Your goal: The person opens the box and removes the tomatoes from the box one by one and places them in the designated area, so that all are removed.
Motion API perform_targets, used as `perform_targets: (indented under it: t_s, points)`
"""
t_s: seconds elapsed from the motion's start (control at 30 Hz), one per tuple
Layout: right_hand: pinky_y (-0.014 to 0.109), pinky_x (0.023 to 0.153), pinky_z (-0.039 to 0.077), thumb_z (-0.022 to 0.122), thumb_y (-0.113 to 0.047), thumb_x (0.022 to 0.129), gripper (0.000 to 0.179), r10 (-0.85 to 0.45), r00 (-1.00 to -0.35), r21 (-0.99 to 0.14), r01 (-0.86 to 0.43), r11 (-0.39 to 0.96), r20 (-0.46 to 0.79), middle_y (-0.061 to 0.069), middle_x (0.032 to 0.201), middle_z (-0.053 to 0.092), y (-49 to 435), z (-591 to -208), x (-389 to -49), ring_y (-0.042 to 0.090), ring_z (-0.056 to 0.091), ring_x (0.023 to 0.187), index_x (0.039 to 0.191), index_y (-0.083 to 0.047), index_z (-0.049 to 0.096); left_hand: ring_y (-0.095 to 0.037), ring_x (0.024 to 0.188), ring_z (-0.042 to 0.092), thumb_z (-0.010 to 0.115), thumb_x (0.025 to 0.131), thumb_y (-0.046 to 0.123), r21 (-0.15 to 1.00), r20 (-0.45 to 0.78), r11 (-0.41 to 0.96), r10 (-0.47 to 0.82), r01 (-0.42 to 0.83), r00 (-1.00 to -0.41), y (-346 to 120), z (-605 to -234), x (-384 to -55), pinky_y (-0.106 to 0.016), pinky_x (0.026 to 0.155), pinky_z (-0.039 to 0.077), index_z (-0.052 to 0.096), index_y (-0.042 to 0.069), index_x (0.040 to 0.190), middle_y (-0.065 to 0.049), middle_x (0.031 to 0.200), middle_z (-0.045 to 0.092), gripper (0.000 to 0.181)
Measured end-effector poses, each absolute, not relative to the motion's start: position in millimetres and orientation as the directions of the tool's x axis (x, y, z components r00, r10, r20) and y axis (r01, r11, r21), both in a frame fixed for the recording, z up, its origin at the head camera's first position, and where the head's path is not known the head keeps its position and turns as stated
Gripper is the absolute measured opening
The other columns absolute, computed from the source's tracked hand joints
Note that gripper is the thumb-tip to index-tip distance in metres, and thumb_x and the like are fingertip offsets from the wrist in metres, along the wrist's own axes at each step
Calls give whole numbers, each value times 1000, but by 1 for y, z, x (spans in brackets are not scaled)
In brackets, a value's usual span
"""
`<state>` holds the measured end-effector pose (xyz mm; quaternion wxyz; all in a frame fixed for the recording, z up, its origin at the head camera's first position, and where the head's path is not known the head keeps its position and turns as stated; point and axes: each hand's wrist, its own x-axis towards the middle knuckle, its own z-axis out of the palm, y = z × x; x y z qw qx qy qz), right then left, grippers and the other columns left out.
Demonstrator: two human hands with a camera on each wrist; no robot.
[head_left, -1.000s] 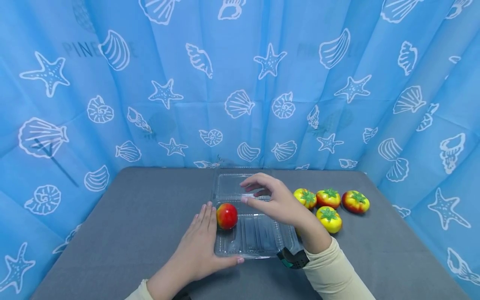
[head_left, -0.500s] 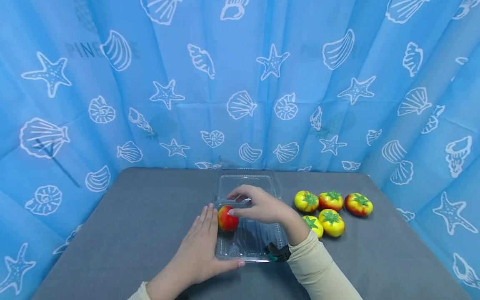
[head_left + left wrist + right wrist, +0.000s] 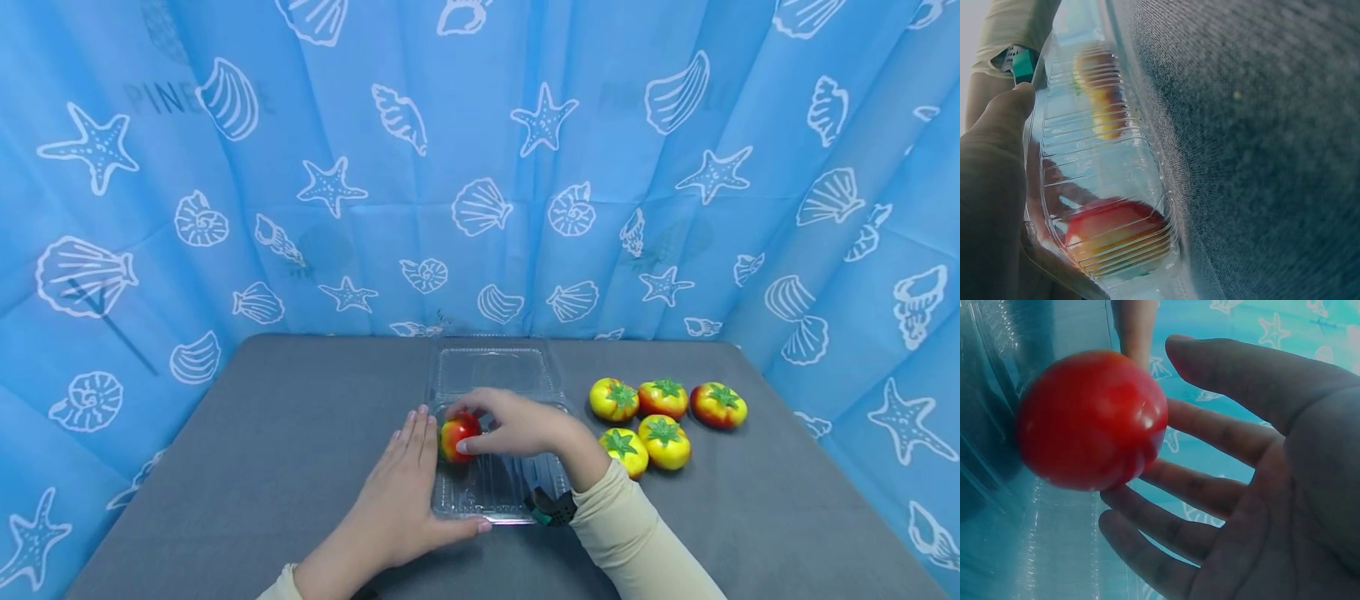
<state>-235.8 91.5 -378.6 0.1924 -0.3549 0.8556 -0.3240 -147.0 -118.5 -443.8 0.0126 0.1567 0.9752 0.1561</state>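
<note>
A glossy red-and-yellow tomato (image 3: 461, 435) lies at the left end of a clear plastic clamshell box (image 3: 495, 518), whose lid (image 3: 491, 367) is folded back behind it. My right hand (image 3: 517, 423) reaches over the box, with its fingers curled round the far side of the tomato and the thumb at its near side. In the right wrist view the fingertips go behind the tomato (image 3: 1094, 422). My left hand (image 3: 397, 500) rests with straight fingers along the box's left wall, its thumb along the front edge. Through the clear wall, the left wrist view shows the tomato (image 3: 1119, 234).
Several yellow-and-red tomatoes with green leafy tops (image 3: 664, 442) sit in a group on the grey cloth-covered table (image 3: 322, 400), right of the box. A blue curtain (image 3: 420, 242) with white shell prints hangs behind the table.
My right hand has moved left and down from above the box to the tomato, which has turned slightly, showing more yellow on its left. The left hand stays in place.
</note>
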Motion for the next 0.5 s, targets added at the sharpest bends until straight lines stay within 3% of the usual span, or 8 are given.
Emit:
perform_targets:
  t_s: [0.13, 0.27, 0.5]
  points:
    - [45, 100, 61, 83, -15, 91, 35, -722, -687, -714, -463, 525, -86, 5, 125, 69, 92, -380, -236, 26, 64, 117, 122, -12, 67, -34, 167, 9, 49, 70, 105, 303, 30, 903, 309, 303, -951, -118, -444, -147, -59, 131, 23, 24, 6, 169, -14, 179, 14, 142]
    - [40, 92, 64, 85, -7, 88, 30, -705, -702, -720, -440, 537, -96, 4, 117, 69, 93, -380, -237, 25, 65, 110, 109, -12, 65, -34, 167, 7, 48, 69, 106, 299, 23, 908, 302, 295, -953, -117, -444, -147, -58, 131, 22, 24, 5, 169, -14, 179, 12, 144]
    - [43, 96, 63, 85, -10, 88, 40, -705, -702, -703, -453, 548, -97, 7, 124, 70, 93, -379, -235, 24, 66, 114, 125, -9, 67, -34, 167, 8, 49, 69, 105, 305, 23, 906, 302, 294, -953, -118, -444, -147, -59, 131, 22, 24, 4, 169, -15, 179, 13, 143]
